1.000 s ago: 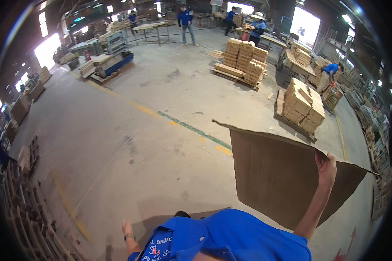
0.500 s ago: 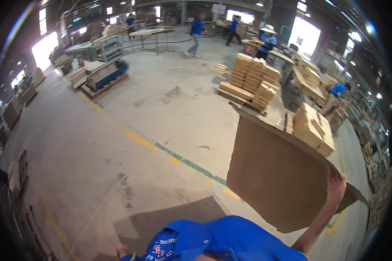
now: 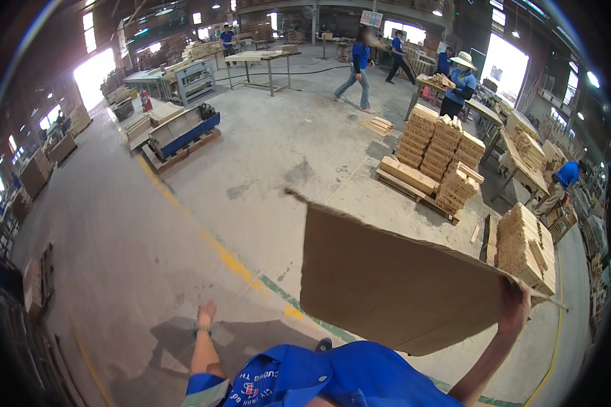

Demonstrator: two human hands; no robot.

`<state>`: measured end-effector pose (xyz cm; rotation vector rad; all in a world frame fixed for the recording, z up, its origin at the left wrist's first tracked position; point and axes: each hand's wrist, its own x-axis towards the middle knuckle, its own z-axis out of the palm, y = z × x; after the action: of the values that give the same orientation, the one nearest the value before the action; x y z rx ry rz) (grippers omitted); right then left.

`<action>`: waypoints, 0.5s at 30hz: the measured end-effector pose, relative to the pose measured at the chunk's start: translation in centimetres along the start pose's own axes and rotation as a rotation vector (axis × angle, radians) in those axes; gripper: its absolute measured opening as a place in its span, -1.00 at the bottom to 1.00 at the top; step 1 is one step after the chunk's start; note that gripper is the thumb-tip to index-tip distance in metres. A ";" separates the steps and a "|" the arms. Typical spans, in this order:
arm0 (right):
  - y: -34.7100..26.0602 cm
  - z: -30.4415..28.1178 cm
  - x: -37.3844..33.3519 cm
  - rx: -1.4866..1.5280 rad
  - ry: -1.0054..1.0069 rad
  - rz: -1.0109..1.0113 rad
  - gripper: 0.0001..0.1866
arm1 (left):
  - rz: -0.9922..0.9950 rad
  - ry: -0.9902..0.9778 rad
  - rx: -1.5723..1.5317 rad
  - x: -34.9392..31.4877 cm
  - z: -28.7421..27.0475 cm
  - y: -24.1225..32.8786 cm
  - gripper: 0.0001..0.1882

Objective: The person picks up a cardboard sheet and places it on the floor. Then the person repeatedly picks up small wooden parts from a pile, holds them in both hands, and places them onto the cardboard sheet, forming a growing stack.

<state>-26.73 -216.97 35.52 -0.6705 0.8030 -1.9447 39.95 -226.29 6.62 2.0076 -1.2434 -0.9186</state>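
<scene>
A large brown cardboard sheet (image 3: 387,285) hangs tilted at my right front, with a frayed strip at its far left corner. My right hand (image 3: 514,302) grips its upper edge near the right end, with the fingers partly hidden behind the sheet. On the left, my left hand (image 3: 207,313) is held out over the concrete floor, its fingers loosely extended and nothing visible in it. A band circles that wrist.
Stacked wood pieces on a pallet (image 3: 428,152) stand beyond the sheet, and another wood stack (image 3: 523,247) is at its right. A blue-sided trough (image 3: 183,132) rests on a pallet at left. Several people in blue work or walk farther back, among tables (image 3: 258,57).
My left hand has come up and forward from the lower edge. The cardboard has swung left and tilted flatter, still in my right hand. The stacks appear farther right.
</scene>
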 end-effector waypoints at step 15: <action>25.4 23.9 39.8 -0.106 0.030 0.057 -0.66 | -0.966 0.175 -0.640 30.7 1.6 -1.1 -0.55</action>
<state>-13.88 -268.28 37.05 -0.6756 0.9389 -1.8751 49.09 -254.12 -2.64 2.0161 0.2163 -1.2990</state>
